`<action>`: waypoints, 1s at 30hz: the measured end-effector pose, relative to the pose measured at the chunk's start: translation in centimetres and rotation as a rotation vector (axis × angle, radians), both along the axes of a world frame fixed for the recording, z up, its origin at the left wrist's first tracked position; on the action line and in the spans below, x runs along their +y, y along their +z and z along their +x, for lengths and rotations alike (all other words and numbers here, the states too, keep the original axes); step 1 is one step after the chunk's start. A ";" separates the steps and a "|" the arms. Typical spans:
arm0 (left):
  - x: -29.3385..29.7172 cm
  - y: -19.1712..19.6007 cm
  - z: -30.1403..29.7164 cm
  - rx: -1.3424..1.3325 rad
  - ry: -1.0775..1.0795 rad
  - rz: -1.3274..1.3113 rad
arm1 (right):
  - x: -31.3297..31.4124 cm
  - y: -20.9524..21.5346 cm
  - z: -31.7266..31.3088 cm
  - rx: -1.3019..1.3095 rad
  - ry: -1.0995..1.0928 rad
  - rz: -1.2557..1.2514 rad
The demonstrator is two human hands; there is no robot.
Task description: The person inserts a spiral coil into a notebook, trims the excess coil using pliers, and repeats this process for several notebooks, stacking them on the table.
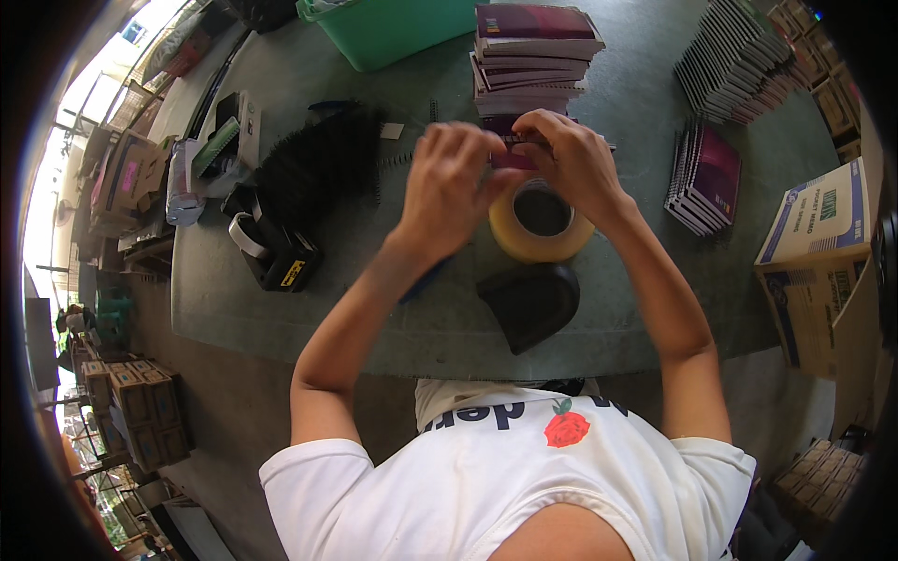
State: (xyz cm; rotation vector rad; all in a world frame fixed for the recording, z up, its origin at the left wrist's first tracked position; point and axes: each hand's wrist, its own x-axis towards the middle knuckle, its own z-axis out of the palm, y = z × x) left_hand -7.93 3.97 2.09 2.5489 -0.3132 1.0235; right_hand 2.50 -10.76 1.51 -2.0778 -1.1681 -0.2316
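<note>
Between my hands lies a purple spiral notebook [511, 161], at the near foot of a tall stack of notebooks [533, 75]. My right hand [572, 161] has its thumb and fingers curled together at the notebook's wire-bound edge. At the notebook's left end is my left hand [447, 182], its fingers bent and smeared by motion, so its grip is unclear. Part of the notebook is hidden by both hands. Just below my right hand, a large roll of clear yellowish tape [500, 234] rests on the table.
A dark rounded object [530, 304] sits near the table's front edge. To the left are a black tape dispenser [276, 248] and a heap of black coils [309, 168]. A green bin [388, 37] stands behind; more notebooks [706, 178] and a carton [814, 224] are at right.
</note>
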 end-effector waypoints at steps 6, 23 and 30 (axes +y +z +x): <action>-4.9 -3.2 -5.7 0.543 -0.251 -0.022 | 0.0 -0.1 -0.3 0.015 -0.015 0.012; -5.6 -6.4 -8.7 0.667 -0.224 -0.270 | 0.0 -0.7 -0.5 -0.069 -0.136 0.056; -5.5 -6.8 -9.3 0.781 -0.189 -0.494 | 0.5 -1.1 -0.7 -0.106 -0.197 0.072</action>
